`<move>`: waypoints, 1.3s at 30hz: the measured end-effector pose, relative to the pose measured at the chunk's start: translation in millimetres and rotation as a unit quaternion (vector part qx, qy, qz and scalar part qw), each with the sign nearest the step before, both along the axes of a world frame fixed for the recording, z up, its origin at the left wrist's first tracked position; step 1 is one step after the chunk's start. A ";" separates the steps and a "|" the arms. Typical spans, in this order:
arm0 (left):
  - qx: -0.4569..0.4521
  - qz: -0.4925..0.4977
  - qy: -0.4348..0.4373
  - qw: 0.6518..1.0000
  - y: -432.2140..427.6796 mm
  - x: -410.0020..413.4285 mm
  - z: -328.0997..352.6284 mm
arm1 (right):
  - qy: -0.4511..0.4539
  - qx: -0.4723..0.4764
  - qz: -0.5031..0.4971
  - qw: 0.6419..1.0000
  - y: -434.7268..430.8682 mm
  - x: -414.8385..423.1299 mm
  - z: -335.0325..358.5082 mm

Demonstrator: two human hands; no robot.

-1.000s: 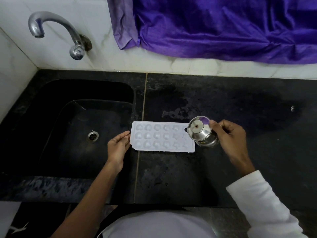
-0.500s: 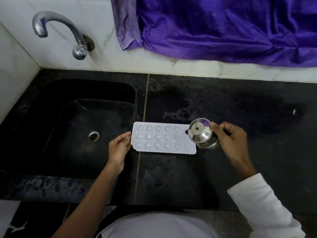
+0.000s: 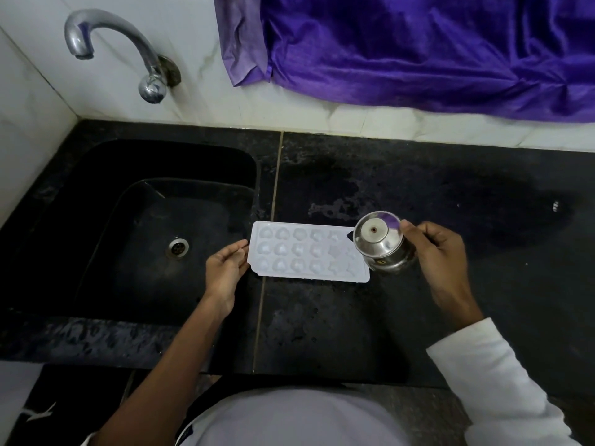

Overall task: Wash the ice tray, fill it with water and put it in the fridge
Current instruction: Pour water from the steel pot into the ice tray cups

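The left hand (image 3: 225, 268), fingers nearly straight, rests its fingertips against the near short end of the flat white plastic ice tray (image 3: 299, 255). The right hand (image 3: 441, 252) grips a small shiny steel tumbler (image 3: 381, 246), tilted over the tray's opposite end. The tray lies on the black stone counter (image 3: 322, 317) directly between the hands, its long axis running from one to the other. Judging by this, pouring should travel along that line from the right hand toward the left, which sits beside the black sink (image 3: 145, 220).
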State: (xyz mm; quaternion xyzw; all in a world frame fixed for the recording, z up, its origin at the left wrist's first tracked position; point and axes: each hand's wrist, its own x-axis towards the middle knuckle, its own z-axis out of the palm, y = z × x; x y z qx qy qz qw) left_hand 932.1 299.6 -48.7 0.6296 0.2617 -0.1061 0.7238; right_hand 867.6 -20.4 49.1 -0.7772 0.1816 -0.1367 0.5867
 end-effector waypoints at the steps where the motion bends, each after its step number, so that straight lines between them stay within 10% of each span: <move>1: -0.001 -0.001 0.000 1.000 0.0 0.0 0.0 | -0.001 0.008 0.002 1.000 0.2 0.5 0.1; 39: -0.008 -0.001 0.005 1.000 1.2 0.9 -4.0 | -0.025 -0.078 0.058 0.995 22.4 24.9 5.8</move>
